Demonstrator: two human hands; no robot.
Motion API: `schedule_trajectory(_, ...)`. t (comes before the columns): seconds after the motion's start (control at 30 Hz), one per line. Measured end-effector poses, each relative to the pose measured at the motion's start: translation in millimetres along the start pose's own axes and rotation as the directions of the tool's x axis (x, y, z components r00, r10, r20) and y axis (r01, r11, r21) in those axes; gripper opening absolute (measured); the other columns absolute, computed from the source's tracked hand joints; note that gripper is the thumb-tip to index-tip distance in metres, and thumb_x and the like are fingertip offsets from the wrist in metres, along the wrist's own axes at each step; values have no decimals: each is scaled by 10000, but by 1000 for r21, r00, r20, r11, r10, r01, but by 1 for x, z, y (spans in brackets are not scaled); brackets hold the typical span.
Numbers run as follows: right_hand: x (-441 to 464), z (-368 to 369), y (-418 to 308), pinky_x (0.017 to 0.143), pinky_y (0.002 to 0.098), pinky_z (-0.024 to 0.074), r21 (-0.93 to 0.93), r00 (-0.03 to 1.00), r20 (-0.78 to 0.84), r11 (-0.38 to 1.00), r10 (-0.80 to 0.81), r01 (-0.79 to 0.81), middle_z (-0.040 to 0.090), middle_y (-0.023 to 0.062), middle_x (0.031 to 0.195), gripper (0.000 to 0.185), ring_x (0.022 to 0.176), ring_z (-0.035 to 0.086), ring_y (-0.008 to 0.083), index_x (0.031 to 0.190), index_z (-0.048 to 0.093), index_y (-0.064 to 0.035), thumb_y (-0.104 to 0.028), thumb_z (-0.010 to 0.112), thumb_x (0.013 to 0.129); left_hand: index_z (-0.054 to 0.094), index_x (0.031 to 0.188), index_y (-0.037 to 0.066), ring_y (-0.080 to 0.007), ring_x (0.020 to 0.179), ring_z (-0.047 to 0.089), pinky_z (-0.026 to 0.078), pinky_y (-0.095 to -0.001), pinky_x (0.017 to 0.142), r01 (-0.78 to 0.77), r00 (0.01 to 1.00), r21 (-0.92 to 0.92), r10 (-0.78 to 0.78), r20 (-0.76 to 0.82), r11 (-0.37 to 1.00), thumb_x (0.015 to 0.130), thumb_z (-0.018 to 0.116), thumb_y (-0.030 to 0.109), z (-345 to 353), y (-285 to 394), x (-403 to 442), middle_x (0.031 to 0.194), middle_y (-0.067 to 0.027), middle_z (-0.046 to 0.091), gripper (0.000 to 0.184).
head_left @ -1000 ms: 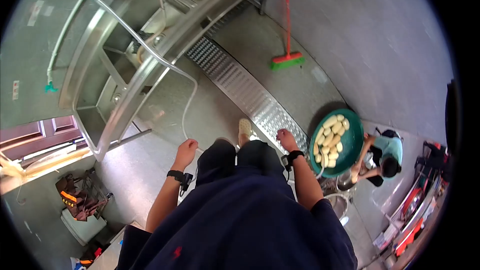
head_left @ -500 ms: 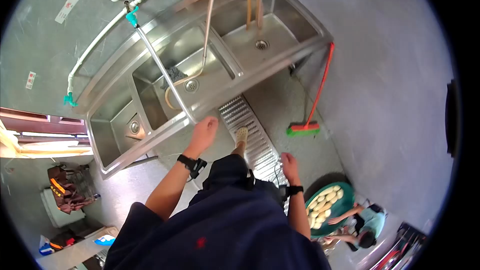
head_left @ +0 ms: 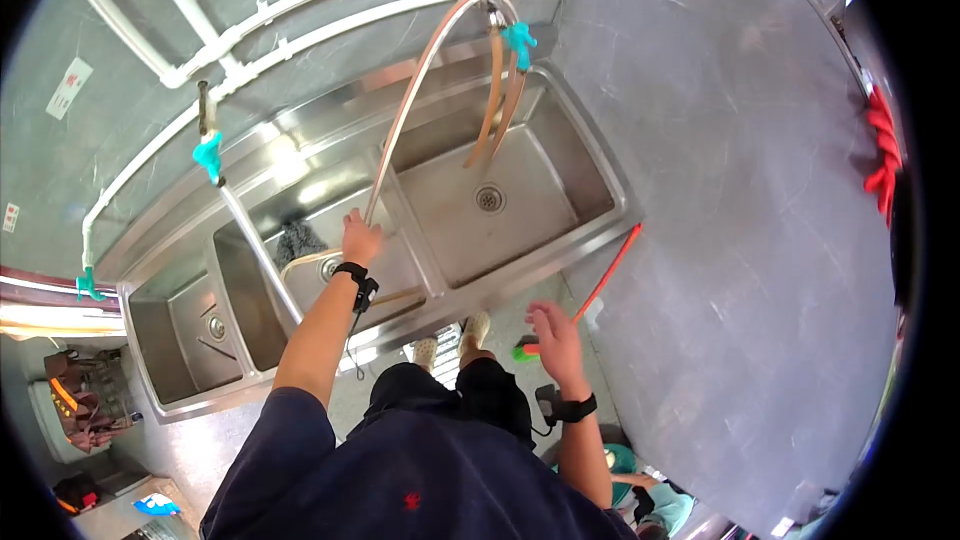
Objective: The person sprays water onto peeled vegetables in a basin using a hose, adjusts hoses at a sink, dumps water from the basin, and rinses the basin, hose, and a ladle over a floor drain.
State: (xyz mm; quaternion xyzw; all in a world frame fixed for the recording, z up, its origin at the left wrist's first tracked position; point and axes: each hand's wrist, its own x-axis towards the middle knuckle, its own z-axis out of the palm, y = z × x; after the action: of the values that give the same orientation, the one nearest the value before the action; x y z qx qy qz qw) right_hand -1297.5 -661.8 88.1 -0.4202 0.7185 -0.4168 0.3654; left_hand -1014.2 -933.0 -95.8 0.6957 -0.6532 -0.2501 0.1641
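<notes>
My left hand [head_left: 361, 240] is over the middle sink basin [head_left: 262, 325], its fingers around the lower part of a pale brown hose [head_left: 392, 145]. That hose arches down from the tap with a teal handle [head_left: 518, 44]; part of it lies coiled in the basin, partly hidden by my arm. A dark grey cloth-like bundle [head_left: 298, 240] rests near the basin's back. My right hand [head_left: 556, 340] hangs in the air in front of the sink's edge, fingers loosely apart and holding nothing. Behind it is the red handle of a broom [head_left: 610, 275].
The right basin [head_left: 530, 175] has a drain and two hanging hose ends. A grey pipe [head_left: 262, 250] slants from another teal tap [head_left: 208, 156] across the sink. A person [head_left: 665, 508] is beside a green tub [head_left: 622, 458] at lower right. A grey wall [head_left: 740, 240] stands on the right.
I have moved closer to the sink. My left hand has gone from the front rim to the hose over the middle basin. My right hand has risen, and its fingers have opened.
</notes>
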Motion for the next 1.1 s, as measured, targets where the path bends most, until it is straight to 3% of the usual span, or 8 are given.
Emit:
schedule_trajectory(0.23,216,-54,-112,656,322,488,-116,910,-55,908,-412,404,622,136,894,198,771,627,223,1039,581,0,-134,542,899,341,1330,6,-414,1086,506,450,-465,877,-62,998,-6,62,-20,998,834,574,254,4,47,63,1283,-236,454,601)
schedule_trajectory(0.47,371,-54,-154,671,395,491,-377,795,6,735,-607,564,601,129,937,274,814,610,304,1056,561,-35,-232,582,866,546,1004,27,-433,845,573,450,-509,720,74,996,81,-70,-48,994,884,531,252,1,72,74,877,-227,621,255)
schedule_trajectory(0.7,404,-53,-158,635,412,489,-434,757,137,649,-639,625,602,98,929,260,813,604,304,1013,569,-50,-253,602,854,564,938,17,-385,652,599,458,-451,580,-9,971,43,19,-240,999,895,553,269,-88,138,34,694,-200,603,256)
schedule_trajectory(0.8,398,-54,-178,622,398,492,-295,727,-5,696,-686,655,616,98,884,236,781,612,298,941,601,-56,-274,608,851,567,943,20,-377,629,591,445,-431,550,-16,962,0,15,-274,1000,897,554,245,-137,197,10,670,-192,590,231)
schedule_trajectory(0.9,381,-58,-213,605,383,493,-134,723,135,711,-677,691,635,91,798,260,720,620,296,858,628,-56,-314,604,851,565,929,19,-371,606,577,430,-418,530,-136,924,36,140,-356,990,897,556,231,-168,235,-6,659,-192,572,214)
schedule_trajectory(0.93,379,-55,-217,599,384,492,-201,689,155,660,-708,724,636,93,776,274,706,621,297,841,630,-52,-324,602,849,562,918,19,-370,600,567,424,-413,527,-99,931,46,109,-348,994,897,558,233,-178,254,-12,661,-194,561,215)
schedule_trajectory(0.97,379,-50,-220,592,384,492,-261,648,183,599,-739,757,638,94,754,288,692,622,298,824,632,-48,-334,599,848,597,937,1,-238,556,572,433,-326,540,-117,926,77,136,-352,990,915,539,226,-185,270,-15,680,-157,603,233)
schedule_trajectory(1.1,389,-34,-229,573,401,491,-431,605,262,470,-752,770,642,103,735,308,684,628,300,797,628,-44,-349,605,836,582,938,12,-278,515,540,407,-337,501,-193,869,85,210,-447,978,892,579,223,-209,320,-13,620,-147,561,216)
